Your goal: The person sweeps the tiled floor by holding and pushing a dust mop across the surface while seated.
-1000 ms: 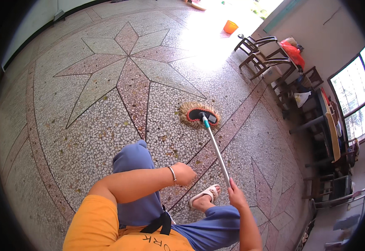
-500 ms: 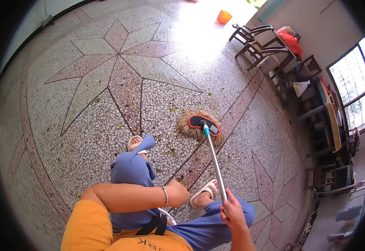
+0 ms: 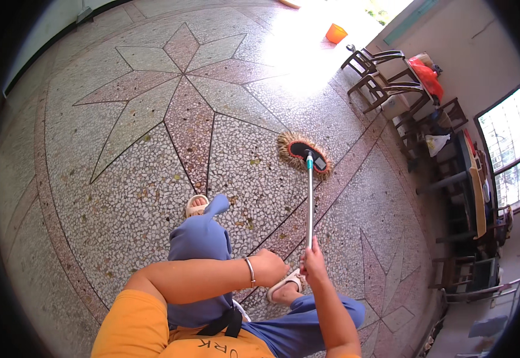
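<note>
1. Speckled floor with star patterns.
2. Mop, its fringed head on the floor, ahead of both hands.
3. Right hand, closed around the mop's handle.
4. Left hand, nearby, fingers hidden: cannot tell its opening or hold.

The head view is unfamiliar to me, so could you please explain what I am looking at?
There is no machine here: these are a person's own bare hands. A wide camera worn on the head looks down, so the edges bend and the forearms reach in from below. The right hand grips the pole of a mop, whose shaggy head rests on the floor. The left hand is curled near it, with nothing visible in it. Small bits, some leaf-like, lie scattered over the star-patterned floor. Farther off are an orange bucket and, along the wall, dark chairs.
</note>
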`<state>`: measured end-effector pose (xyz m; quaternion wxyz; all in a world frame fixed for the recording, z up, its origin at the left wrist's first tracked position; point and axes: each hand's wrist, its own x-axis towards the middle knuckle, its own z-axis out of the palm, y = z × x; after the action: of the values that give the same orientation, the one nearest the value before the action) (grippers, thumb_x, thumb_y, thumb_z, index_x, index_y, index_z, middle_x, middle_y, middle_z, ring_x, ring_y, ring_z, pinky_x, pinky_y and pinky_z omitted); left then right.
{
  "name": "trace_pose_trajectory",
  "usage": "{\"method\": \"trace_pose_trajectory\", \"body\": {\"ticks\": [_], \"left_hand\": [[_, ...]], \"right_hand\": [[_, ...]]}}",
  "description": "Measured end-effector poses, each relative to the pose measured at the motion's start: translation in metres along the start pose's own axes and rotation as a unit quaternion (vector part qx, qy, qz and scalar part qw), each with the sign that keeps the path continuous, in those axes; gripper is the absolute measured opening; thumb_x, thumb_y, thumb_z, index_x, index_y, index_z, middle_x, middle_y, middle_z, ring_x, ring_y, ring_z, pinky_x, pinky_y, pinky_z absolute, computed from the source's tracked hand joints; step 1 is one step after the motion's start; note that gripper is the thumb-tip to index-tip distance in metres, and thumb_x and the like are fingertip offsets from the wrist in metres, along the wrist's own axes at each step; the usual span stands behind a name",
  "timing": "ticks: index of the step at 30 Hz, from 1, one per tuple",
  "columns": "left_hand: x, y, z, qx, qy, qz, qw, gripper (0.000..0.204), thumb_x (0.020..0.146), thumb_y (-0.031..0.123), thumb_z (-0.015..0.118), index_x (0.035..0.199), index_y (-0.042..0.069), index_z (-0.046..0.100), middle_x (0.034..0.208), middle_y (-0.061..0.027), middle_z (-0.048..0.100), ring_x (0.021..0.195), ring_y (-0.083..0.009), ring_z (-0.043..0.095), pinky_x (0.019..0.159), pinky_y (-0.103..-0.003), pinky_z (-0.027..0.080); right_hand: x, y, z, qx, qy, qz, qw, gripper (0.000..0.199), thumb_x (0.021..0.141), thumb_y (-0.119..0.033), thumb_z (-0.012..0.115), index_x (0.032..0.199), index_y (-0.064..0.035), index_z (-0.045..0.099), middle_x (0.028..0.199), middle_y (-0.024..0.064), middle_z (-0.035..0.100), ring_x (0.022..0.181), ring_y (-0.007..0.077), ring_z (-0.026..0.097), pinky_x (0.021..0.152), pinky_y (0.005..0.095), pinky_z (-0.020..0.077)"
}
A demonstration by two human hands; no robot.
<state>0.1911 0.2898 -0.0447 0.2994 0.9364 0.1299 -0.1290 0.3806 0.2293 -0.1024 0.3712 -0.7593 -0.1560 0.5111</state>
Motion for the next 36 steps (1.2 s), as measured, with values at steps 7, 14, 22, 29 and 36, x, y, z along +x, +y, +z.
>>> {"method": "trace_pose_trajectory", "body": {"ticks": [7, 14, 22, 29, 36], "left_hand": [[0.006, -0.015, -0.018, 0.013, 0.017, 0.006, 1.0, 0.034, 0.079, 0.016, 0.05, 0.112, 0.005, 0.049, 0.081, -0.0148, 0.063, 0.074, -0.0304, 0.064, 0.059, -0.043, 0.049], [0.019, -0.025, -0.018, 0.002, 0.004, -0.004, 1.0, 0.03, 0.079, 0.018, 0.051, 0.106, 0.006, 0.053, 0.081, -0.014, 0.064, 0.076, -0.0302, 0.063, 0.06, -0.042, 0.049], [0.043, -0.041, -0.028, 0.008, 0.035, -0.072, 0.997, 0.034, 0.082, 0.025, 0.052, 0.112, 0.009, 0.051, 0.083, -0.0136, 0.063, 0.08, -0.0299, 0.062, 0.063, -0.043, 0.049], [0.046, -0.047, -0.015, -0.007, 0.032, -0.115, 0.993, 0.035, 0.084, 0.035, 0.05, 0.106, 0.008, 0.052, 0.08, -0.0148, 0.063, 0.078, -0.0322, 0.062, 0.064, -0.045, 0.048], [0.012, -0.032, -0.008, 0.041, -0.029, -0.059, 0.997, 0.043, 0.083, 0.03, 0.053, 0.119, 0.009, 0.047, 0.078, -0.0154, 0.063, 0.076, -0.0318, 0.062, 0.062, -0.043, 0.048]], "right_hand": [[-0.177, 0.047, -0.003, 0.116, -0.059, 0.109, 0.985, 0.058, 0.09, -0.011, 0.04, 0.14, -0.0251, 0.012, 0.067, 0.0048, 0.047, 0.04, 0.0117, 0.042, 0.032, 0.022, 0.0292], [-0.124, 0.013, 0.004, 0.216, -0.062, 0.045, 0.973, 0.056, 0.091, -0.009, 0.04, 0.139, -0.0219, 0.015, 0.068, 0.0054, 0.048, 0.04, 0.0119, 0.042, 0.031, 0.0215, 0.0306], [0.063, -0.053, -0.012, 0.142, -0.034, -0.019, 0.989, 0.053, 0.091, -0.017, 0.04, 0.138, -0.0274, 0.018, 0.065, 0.0033, 0.045, 0.041, 0.0109, 0.04, 0.032, 0.0213, 0.0283], [0.03, 0.004, -0.003, 0.148, 0.008, -0.049, 0.988, 0.05, 0.092, -0.017, 0.04, 0.138, -0.0248, 0.02, 0.063, 0.0025, 0.044, 0.04, 0.0095, 0.036, 0.032, 0.0204, 0.026], [-0.145, 0.065, -0.058, 0.248, 0.023, 0.056, 0.967, 0.046, 0.092, -0.011, 0.039, 0.135, -0.0204, 0.025, 0.065, 0.0045, 0.046, 0.039, 0.0105, 0.037, 0.032, 0.0211, 0.0274]]}}
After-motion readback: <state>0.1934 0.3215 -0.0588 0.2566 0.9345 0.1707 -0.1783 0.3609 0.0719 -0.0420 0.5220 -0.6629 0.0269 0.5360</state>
